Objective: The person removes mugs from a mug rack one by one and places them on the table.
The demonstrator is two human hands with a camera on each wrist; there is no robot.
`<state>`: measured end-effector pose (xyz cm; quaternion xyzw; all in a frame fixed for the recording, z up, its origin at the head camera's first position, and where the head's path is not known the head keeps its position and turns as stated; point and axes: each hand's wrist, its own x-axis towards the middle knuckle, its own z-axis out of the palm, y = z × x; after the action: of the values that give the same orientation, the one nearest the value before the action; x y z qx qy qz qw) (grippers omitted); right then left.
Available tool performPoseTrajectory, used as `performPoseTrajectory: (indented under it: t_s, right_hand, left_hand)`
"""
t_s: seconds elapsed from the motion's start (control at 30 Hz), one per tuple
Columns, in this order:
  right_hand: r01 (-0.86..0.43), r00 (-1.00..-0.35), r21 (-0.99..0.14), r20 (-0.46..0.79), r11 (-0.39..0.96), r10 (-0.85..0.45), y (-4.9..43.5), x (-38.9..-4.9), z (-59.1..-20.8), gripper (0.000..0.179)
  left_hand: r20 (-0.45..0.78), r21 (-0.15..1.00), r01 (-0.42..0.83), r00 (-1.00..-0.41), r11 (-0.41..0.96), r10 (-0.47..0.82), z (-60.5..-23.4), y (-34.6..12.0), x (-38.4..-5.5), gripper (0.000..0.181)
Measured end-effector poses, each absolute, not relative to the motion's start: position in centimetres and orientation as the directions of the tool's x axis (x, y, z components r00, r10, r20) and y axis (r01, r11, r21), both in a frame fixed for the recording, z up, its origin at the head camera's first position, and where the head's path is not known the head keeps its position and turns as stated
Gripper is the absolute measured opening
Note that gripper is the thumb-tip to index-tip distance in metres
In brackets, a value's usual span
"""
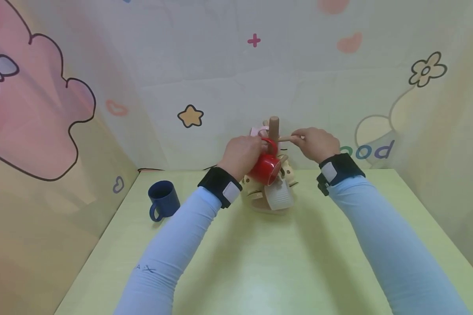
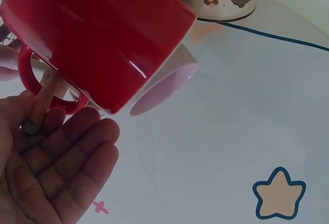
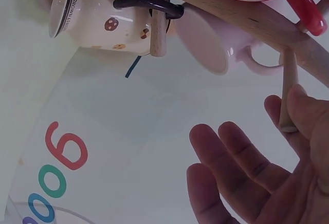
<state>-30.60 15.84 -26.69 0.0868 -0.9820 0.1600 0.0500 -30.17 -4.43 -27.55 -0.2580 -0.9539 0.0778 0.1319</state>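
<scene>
A wooden mug tree (image 1: 273,127) stands at the back of the table with several mugs on its pegs. My left hand (image 1: 242,155) pinches the tip of a left-side peg (image 2: 42,106) between thumb and forefinger, its other fingers extended. On that peg a red mug (image 1: 266,169) hangs by its handle, mouth tilted down. With thumb and forefinger my right hand (image 1: 314,143) pinches a bare peg (image 3: 289,93) on the opposite side. A pink mug (image 3: 203,39) hangs behind the post, a white ribbed mug (image 1: 279,194) lower in front, and a cookie-patterned mug (image 3: 105,21) beside it.
A dark blue mug (image 1: 164,201) stands upright on the pale green table (image 1: 260,262), left of the tree, with its handle toward me. A printed cloth backdrop (image 1: 220,65) rises close behind the tree, and side panels flank the table.
</scene>
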Motion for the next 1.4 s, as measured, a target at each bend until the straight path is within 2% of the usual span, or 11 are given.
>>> performPoseTrajectory:
  t_s: [0.4,0.73,1.07,1.27,1.4]
  right_hand:
    - [-0.192,-0.979,-0.337,0.126,0.922,-0.158,16.0,-31.1,-26.8,0.044]
    - [-0.178,-0.983,-0.376,0.104,0.909,-0.149,16.1,-31.6,-27.1,0.042]
    - [-0.173,-0.985,-0.375,0.076,0.911,-0.156,15.9,-31.8,-27.0,0.042]
    - [-0.170,-0.985,-0.368,0.070,0.914,-0.155,16.1,-32.3,-27.0,0.043]
    - [-0.172,-0.985,-0.369,0.080,0.913,-0.153,16.0,-32.5,-27.0,0.041]
  left_hand:
    - [0.196,-0.249,0.480,-0.825,0.841,0.530,-27.4,-3.7,-29.6,0.049]
    - [0.208,-0.343,0.451,-0.819,0.824,0.535,-27.4,-3.3,-29.4,0.056]
    - [0.203,-0.371,0.437,-0.823,0.819,0.531,-27.3,-3.6,-29.0,0.060]
    - [0.202,-0.343,0.445,-0.825,0.827,0.528,-27.4,-3.1,-28.9,0.059]
    - [0.192,-0.409,0.425,-0.825,0.807,0.532,-27.4,-2.9,-28.9,0.068]
